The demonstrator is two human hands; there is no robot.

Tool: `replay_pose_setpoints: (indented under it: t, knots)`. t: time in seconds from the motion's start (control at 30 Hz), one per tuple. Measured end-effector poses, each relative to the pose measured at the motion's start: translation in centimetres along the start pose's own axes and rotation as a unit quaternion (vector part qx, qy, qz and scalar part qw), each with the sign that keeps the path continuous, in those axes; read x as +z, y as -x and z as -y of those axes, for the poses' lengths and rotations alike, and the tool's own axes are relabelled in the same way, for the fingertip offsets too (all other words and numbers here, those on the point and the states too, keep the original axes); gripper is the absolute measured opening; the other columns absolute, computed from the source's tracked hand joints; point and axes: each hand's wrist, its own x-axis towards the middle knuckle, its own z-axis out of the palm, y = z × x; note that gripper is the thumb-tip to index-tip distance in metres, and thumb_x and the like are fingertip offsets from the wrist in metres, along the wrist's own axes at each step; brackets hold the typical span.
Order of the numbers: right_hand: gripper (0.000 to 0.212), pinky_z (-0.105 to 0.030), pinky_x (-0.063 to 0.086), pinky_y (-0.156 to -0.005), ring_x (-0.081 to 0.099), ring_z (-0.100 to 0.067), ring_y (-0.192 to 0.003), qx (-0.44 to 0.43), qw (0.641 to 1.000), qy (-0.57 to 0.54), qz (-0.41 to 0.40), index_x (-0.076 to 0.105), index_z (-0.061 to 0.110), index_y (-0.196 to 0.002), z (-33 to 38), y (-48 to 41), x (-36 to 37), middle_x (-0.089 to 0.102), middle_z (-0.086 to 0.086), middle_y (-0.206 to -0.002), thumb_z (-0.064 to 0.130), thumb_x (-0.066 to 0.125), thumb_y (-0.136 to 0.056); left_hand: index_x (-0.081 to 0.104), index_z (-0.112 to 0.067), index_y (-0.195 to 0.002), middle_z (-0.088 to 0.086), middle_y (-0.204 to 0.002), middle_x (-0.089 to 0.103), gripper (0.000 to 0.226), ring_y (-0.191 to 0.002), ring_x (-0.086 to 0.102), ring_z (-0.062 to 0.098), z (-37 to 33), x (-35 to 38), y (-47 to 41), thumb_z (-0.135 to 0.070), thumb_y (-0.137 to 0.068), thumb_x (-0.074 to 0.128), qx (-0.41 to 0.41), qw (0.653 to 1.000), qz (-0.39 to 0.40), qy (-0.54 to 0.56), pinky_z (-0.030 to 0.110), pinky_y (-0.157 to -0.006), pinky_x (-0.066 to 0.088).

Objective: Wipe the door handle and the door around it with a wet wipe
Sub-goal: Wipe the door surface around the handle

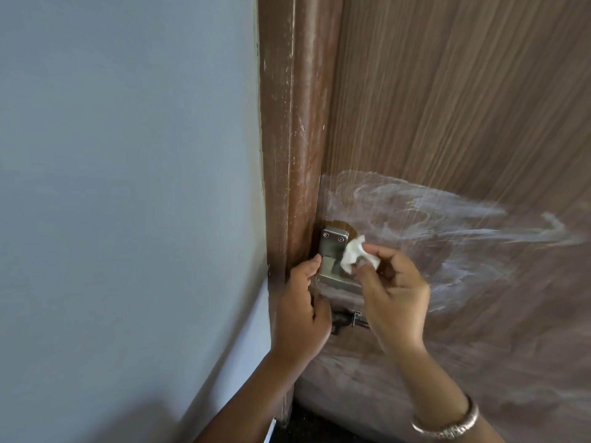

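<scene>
Right hand (391,292) pinches wet wipe (353,255) against door handle (332,257); left hand (303,311) loosely curled beside handle.

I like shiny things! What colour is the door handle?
Shiny silver metal door handle, seen in the head view beside the white wet wipe.

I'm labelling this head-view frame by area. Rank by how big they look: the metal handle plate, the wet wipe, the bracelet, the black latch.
1. Metal handle plate, partly covered
2. Bracelet, nearer the camera, so unsure against the wipe
3. Wet wipe, crumpled in the right hand
4. Black latch, partly hidden
</scene>
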Motion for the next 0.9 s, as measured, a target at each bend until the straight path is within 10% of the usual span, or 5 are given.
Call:
replay_pose_setpoints:
  t: [0.2,0.33,0.43,0.57,0.9]
  knots:
    - [0.022,-0.019,0.053,-0.078,0.064,-0.018,-0.090,-0.293,0.934,0.202,-0.014,0.068,-0.004,-0.105,0.8,-4.1,1.8,0.063,-0.020,-0.106,-0.004,0.054,-0.087,0.035,-0.016,-0.136,-0.009,-0.144,0.038,0.060,-0.121,0.040,-0.011,-1.9,-0.5,-1.7,-0.003,-0.078,0.046,0.014,0.999,0.009,0.038,0.012,-0.099,0.036]
    - [0.042,-0.020,0.022,-0.111,0.030,-0.001,-0.132,-0.284,0.903,0.305,0.105,0.045,0.011,-0.136,1.6,-5.2,4.1,0.044,-0.005,-0.141,0.018,0.027,-0.098,0.029,-0.019,-0.140,0.000,-0.147,0.036,0.063,-0.134,0.034,0.008,-2.3,-0.5,-2.4,-0.006,-0.081,0.044,-0.020,0.993,0.076,0.087,0.040,-0.108,0.036]
    - [0.047,-0.034,0.030,-0.107,0.040,-0.030,-0.131,-0.263,0.896,0.325,0.149,0.041,-0.001,-0.136,1.4,-5.3,5.3,0.041,-0.017,-0.143,0.001,0.039,-0.090,0.030,-0.013,-0.140,0.003,-0.141,0.044,0.062,-0.130,0.040,0.011,-2.4,-0.5,-2.4,-0.009,-0.081,0.046,-0.034,0.992,0.081,0.089,0.044,-0.104,0.041]
    - [0.047,-0.040,0.049,-0.079,0.047,-0.031,-0.113,-0.311,0.838,0.444,0.069,0.044,0.000,-0.135,0.3,-5.1,5.2,0.040,-0.016,-0.145,0.009,0.044,-0.089,0.032,-0.020,-0.139,-0.004,-0.139,0.047,0.061,-0.126,0.043,0.005,-2.7,-0.6,-2.4,-0.009,-0.082,0.049,-0.035,0.993,0.069,0.087,0.040,-0.102,0.043]
    - [0.055,-0.050,-0.001,-0.114,0.016,-0.022,-0.143,-0.315,0.742,0.589,0.053,0.025,0.003,-0.145,-0.2,-4.6,5.4,0.020,-0.009,-0.155,0.023,0.025,-0.094,0.026,-0.025,-0.142,-0.003,-0.144,0.042,0.066,-0.130,0.041,0.009,-2.3,-0.7,-2.3,0.002,-0.085,0.049,-0.056,0.991,0.074,0.100,0.045,-0.103,0.042]
